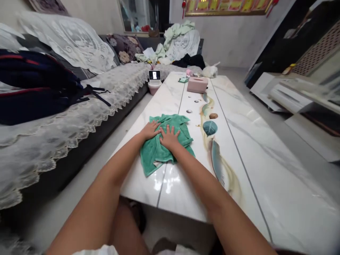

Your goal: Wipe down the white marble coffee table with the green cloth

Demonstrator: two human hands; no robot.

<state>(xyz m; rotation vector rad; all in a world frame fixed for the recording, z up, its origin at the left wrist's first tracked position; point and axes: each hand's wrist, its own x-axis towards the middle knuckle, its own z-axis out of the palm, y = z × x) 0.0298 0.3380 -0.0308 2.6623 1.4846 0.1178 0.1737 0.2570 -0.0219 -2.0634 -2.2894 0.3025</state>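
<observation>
A green cloth (159, 152) lies spread and rumpled on the glossy white table (191, 191), near its left front part. On the cloth's upper left rests my left hand (151, 130), palm down with the fingers stretched out. Just to its right, my right hand (170, 137) presses flat on the same cloth, fingers spread. The fingertips of the two hands are close together. Near the cloth's lower edge a small pale tag (157, 163) shows. What lies under the cloth is hidden.
Farther along the table stand a pink tissue box (197, 85), a small green packet (183, 80) and a white plastic bag (210, 71). A sofa with lace covers (111, 88) runs along the left, bearing a dark backpack (39, 85). A laptop (154, 77) sits on a pink bin (154, 88).
</observation>
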